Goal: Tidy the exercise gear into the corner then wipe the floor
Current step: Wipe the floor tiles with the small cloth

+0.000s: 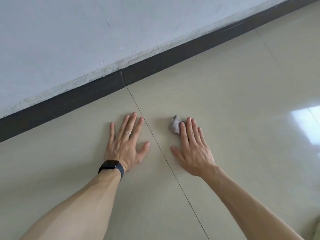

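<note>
My left hand (125, 142) lies flat on the beige tiled floor (225, 101), fingers spread, with a ring and a dark wristwatch on that arm. My right hand (192, 146) rests flat to the right of a tile joint, fingers extended. A small crumpled greyish cloth (174, 125) sits partly under its index and middle fingertips, pressed to the floor rather than gripped. No exercise gear is in view.
A dark skirting board (155, 64) runs diagonally along the foot of a pale scuffed wall (86, 32) just beyond my hands. A bright window reflection (304, 122) shines on the tiles at the right. Something fuzzy and pale shows at the bottom right corner (316, 227).
</note>
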A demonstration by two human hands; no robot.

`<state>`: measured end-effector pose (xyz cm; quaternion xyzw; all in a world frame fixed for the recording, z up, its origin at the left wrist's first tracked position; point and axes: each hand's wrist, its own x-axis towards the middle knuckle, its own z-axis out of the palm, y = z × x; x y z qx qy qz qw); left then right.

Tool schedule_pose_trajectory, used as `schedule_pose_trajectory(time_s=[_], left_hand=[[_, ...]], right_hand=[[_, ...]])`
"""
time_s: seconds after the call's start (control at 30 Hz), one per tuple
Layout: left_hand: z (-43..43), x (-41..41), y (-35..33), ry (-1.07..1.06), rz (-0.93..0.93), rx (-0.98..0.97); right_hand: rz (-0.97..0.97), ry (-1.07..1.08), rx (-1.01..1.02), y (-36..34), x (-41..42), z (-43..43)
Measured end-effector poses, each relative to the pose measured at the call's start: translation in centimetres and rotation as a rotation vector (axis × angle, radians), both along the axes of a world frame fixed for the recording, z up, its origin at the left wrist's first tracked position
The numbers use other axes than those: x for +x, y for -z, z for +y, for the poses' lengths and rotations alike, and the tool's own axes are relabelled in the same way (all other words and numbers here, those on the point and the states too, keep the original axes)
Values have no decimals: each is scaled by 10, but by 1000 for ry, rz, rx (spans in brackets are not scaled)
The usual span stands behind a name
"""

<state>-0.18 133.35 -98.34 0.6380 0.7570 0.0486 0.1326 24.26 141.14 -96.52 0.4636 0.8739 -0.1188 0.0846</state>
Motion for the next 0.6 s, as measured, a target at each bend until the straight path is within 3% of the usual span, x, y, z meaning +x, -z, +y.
schedule_pose_trajectory(time_s=[0.13, 0.2, 0.27, 0.37, 0.43, 0.5, 0.6], left_hand=[[0, 0, 0, 1, 5, -17], [0, -1, -1, 9, 15, -28], [0, -1, -4, 5, 11, -37], [1, 0, -6, -2, -4, -23], [1, 1, -5, -1, -2, -18], [1, 0, -5, 2, 3, -23], [1, -1, -4, 9, 12, -30]], right_hand=[[32, 515, -47, -1, -5, 93], [86, 638, -73, -1, -26, 98], [117, 479, -26, 0, -47, 70], [115, 25, 7, 0, -50, 15], [114, -131, -2, -1, -40, 25], [71, -136, 2, 0, -34, 61], [55, 211, -16, 0, -46, 131]])
